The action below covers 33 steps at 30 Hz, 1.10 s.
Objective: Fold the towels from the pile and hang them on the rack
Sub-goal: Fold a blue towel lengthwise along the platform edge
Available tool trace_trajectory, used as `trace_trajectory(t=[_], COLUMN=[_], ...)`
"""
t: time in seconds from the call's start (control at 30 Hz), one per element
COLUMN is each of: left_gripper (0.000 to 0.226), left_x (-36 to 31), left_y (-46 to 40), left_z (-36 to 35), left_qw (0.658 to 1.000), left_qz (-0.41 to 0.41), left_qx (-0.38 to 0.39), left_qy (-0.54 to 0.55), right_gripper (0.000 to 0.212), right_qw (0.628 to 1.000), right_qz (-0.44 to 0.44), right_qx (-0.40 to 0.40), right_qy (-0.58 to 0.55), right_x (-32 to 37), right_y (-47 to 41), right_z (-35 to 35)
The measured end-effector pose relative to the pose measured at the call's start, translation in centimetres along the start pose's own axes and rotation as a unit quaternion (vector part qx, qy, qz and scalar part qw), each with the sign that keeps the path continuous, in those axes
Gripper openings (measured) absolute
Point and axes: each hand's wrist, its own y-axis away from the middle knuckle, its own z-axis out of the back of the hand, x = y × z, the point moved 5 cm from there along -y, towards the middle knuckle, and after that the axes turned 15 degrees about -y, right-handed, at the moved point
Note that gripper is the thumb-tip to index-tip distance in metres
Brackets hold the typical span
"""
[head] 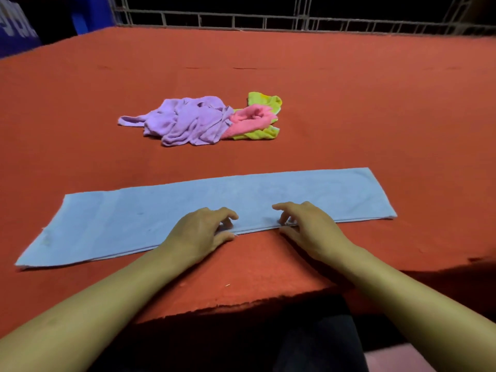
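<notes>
A light blue towel (pixel 161 213), folded lengthwise into a long strip, lies flat across the near part of the red table (pixel 349 103). My left hand (pixel 201 229) and my right hand (pixel 306 224) sit side by side at the middle of its near edge. On each hand, curled fingers rest on top and the thumb is at the edge, pinching the cloth. Farther back lies the pile: a crumpled purple towel (pixel 188 122), a pink towel (pixel 252 118) and a yellow-green towel (pixel 264 101). A metal wire rack (pixel 268 21) runs along the table's far edge.
A blue object (pixel 88 14) stands beyond the table's far left corner. The table's near edge (pixel 241 304) is ragged, just in front of my forearms. Bare red surface lies between the blue towel and the pile.
</notes>
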Motion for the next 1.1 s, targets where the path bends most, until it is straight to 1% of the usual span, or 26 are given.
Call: trace_trajectory(t=[0.07,0.2,0.3,0.37,0.43,0.53,0.6,0.67,0.77,0.87,0.97,1.03,1.1], left_gripper=[0.033,0.03,0.034,0.039,0.039,0.028,0.03,0.032,0.031,0.025,0.021,0.02,0.02], left_x=[0.1,-0.1,-0.1,-0.4,-0.8,-1.1,-1.1,-1.2,-2.1,-3.9,-7.0,-9.1,-11.2], left_y=[0.2,0.7,0.7,0.7,1.0,1.6,1.4,0.8,-1.1,-4.7,-9.2,-12.2,-15.2], left_z=[-0.2,-0.1,0.3,0.6,0.5,0.3,0.5,0.8,1.2,0.5,-1.2,-2.6,-3.8], left_qw=[1.0,0.996,0.998,0.998,0.998,0.998,1.0,0.999,0.998,0.999,0.999,0.998,0.996], left_qz=[-0.003,-0.033,-0.01,-0.009,-0.02,-0.031,0.007,0.039,0.038,0.043,0.028,0.016,0.003], left_qx=[-0.014,-0.051,-0.048,-0.051,-0.039,-0.028,0.006,0.025,0.021,0.018,0.029,0.051,0.066], left_qy=[-0.017,-0.063,-0.037,-0.03,-0.033,-0.043,-0.03,-0.017,-0.045,-0.025,0.019,0.046,0.065], right_gripper=[0.044,0.041,0.041,0.041,0.04,0.04,0.04,0.043,0.043,0.037,0.034,0.037,0.044], right_qw=[1.0,0.999,0.999,0.998,0.998,0.997,0.996,0.998,0.999,0.994,0.974,0.957,0.936], right_qz=[-0.002,0.019,0.021,0.031,0.039,0.054,0.06,0.046,0.011,-0.046,-0.126,-0.185,-0.252], right_qx=[0.009,0.021,0.027,0.033,0.032,0.045,0.053,0.046,-0.008,-0.091,-0.187,-0.225,-0.247], right_qy=[0.007,0.032,0.029,0.033,0.029,0.032,0.032,0.007,-0.035,-0.043,-0.018,-0.008,-0.002], right_x=[-1.1,-1.3,-1.2,-1.2,-1.1,-0.8,-0.6,-0.9,-2.5,-5.5,-9.4,-11.7,-13.7], right_y=[0.1,-0.3,-0.6,-0.6,-0.3,0.5,0.8,0.9,1.2,1.9,3.3,4.2,4.9], right_z=[0.3,0.2,0.1,0.3,0.8,0.9,0.9,1.4,3.6,6.6,10.0,12.0,13.7])
